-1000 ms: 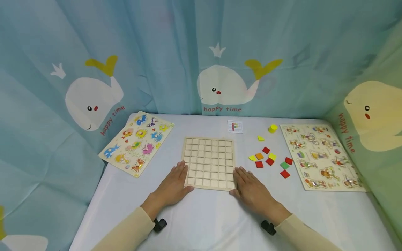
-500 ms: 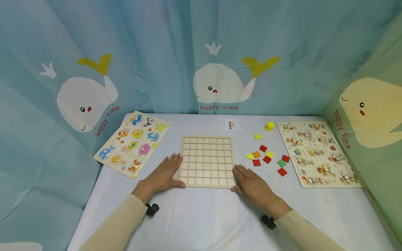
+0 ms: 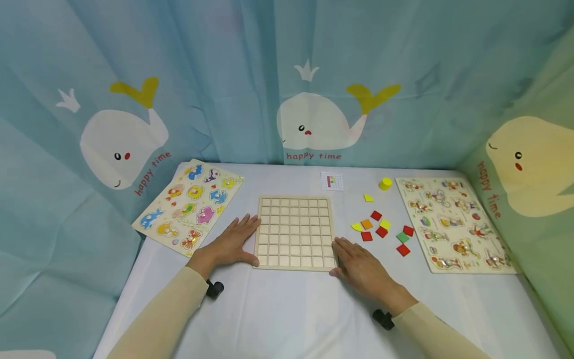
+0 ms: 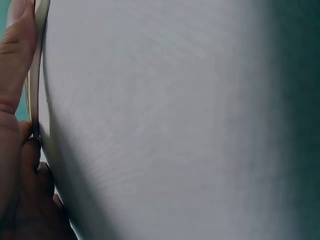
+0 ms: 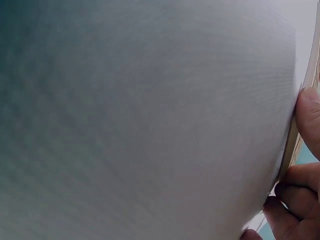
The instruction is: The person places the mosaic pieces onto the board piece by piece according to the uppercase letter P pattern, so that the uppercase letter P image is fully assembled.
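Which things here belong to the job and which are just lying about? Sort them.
Likely in the job:
pale wooden grid board, between left hand and right hand
flat red, orange, yellow and green pieces
small white card with coloured grid

Probably lying about:
pale wooden sea-animal puzzle
pale wooden figure puzzle
yellow cylinder, role unclear

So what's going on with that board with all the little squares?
Someone's left hand and right hand rest at opposite sides of the wooden grid board, fingers mostly straight. The coloured pieces lie to its right; none are in its squares. A little card lies beyond its far edge, and there's a picture puzzle on the left.
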A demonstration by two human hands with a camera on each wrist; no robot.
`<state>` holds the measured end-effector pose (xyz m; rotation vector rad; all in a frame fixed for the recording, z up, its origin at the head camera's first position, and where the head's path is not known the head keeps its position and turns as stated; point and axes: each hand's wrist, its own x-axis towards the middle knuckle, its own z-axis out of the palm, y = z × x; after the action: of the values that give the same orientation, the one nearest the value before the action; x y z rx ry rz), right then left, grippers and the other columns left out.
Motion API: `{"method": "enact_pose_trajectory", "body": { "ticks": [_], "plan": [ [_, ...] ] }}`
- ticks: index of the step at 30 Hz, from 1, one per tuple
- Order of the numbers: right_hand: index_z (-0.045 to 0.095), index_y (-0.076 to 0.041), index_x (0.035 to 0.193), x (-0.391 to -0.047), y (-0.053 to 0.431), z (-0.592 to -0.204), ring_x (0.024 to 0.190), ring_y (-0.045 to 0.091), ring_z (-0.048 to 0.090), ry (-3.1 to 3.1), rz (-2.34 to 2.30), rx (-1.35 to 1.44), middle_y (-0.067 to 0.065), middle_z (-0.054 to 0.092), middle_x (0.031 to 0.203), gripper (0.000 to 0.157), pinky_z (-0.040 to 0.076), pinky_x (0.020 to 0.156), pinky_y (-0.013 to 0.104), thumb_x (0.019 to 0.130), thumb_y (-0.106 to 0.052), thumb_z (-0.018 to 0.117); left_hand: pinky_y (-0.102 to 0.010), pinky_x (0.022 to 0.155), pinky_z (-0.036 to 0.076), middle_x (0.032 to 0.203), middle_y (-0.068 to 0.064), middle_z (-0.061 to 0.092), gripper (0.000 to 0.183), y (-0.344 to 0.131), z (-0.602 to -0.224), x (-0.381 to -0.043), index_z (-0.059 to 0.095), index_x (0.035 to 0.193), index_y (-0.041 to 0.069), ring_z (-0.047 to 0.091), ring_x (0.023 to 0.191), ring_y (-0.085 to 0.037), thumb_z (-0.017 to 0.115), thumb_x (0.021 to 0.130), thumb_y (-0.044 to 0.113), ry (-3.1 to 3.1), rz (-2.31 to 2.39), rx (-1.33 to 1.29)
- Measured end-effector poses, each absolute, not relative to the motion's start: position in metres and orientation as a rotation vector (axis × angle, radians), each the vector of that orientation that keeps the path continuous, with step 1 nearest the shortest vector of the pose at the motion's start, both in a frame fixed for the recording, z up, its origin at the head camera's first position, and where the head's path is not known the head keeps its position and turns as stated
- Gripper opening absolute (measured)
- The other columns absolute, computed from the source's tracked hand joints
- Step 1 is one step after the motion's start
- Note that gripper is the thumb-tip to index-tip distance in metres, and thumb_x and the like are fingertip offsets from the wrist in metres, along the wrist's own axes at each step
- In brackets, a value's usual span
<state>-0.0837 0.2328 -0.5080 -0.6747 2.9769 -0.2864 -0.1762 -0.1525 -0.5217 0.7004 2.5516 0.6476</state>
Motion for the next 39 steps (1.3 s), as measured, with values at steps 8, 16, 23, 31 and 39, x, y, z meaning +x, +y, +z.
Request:
{"method": "enact_pose_trajectory", "body": {
  "ticks": [8, 16, 23, 31, 39],
  "plan": [
    [0.049, 0.003, 0.154, -0.079, 0.236, -0.506, 0.15, 0.039, 0.046, 2.98, -0.258, -0.65, 0.02, 0.05, 0.16, 0.077, 0.043, 0.12, 0.06, 0.097, -0.041, 0.075, -0.046, 0.136, -0.002, 0.179, -0.006, 0.008, 0.128, -0.146, -0.525, -0.175, 0.013, 0.171, 0.012, 0.001, 0.166, -0.027, 0.087, 0.077, 0.058, 2.55, 0.636, 0.739],
    [0.05, 0.003, 0.154, -0.079, 0.24, -0.505, 0.149, 0.04, 0.047, 2.986, -0.283, -0.655, 0.019, 0.051, 0.16, 0.077, 0.044, 0.119, 0.06, 0.096, -0.04, 0.076, -0.048, 0.136, -0.002, 0.179, -0.005, 0.007, 0.131, -0.145, -0.527, -0.177, 0.011, 0.171, 0.013, -0.001, 0.166, -0.027, 0.086, 0.075, 0.061, 2.543, 0.625, 0.755],
    [0.049, 0.002, 0.154, -0.082, 0.24, -0.505, 0.149, 0.04, 0.046, 2.985, -0.354, -0.648, 0.019, 0.05, 0.16, 0.077, 0.043, 0.12, 0.061, 0.095, -0.038, 0.078, -0.048, 0.136, -0.003, 0.179, -0.007, 0.008, 0.129, -0.146, -0.524, -0.181, 0.012, 0.171, 0.012, -0.001, 0.166, -0.028, 0.086, 0.076, 0.059, 2.549, 0.649, 0.756],
    [0.049, 0.001, 0.155, -0.085, 0.237, -0.505, 0.15, 0.043, 0.044, 2.935, -0.48, -0.579, 0.019, 0.049, 0.161, 0.078, 0.04, 0.121, 0.064, 0.094, -0.038, 0.078, -0.05, 0.136, -0.002, 0.178, -0.01, 0.01, 0.128, -0.149, -0.522, -0.177, 0.014, 0.17, 0.009, 0.001, 0.166, -0.032, 0.087, 0.076, 0.056, 2.547, 0.693, 0.732],
    [0.043, -0.005, 0.16, -0.087, 0.245, -0.512, 0.152, 0.043, 0.042, 2.845, -0.886, -0.312, 0.018, 0.046, 0.164, 0.08, 0.038, 0.122, 0.064, 0.095, -0.031, 0.08, -0.05, 0.136, -0.003, 0.178, -0.008, 0.009, 0.127, -0.151, -0.522, -0.175, 0.014, 0.17, 0.009, 0.0, 0.166, -0.03, 0.088, 0.077, 0.055, 2.534, 0.701, 0.724]
  ]
}}
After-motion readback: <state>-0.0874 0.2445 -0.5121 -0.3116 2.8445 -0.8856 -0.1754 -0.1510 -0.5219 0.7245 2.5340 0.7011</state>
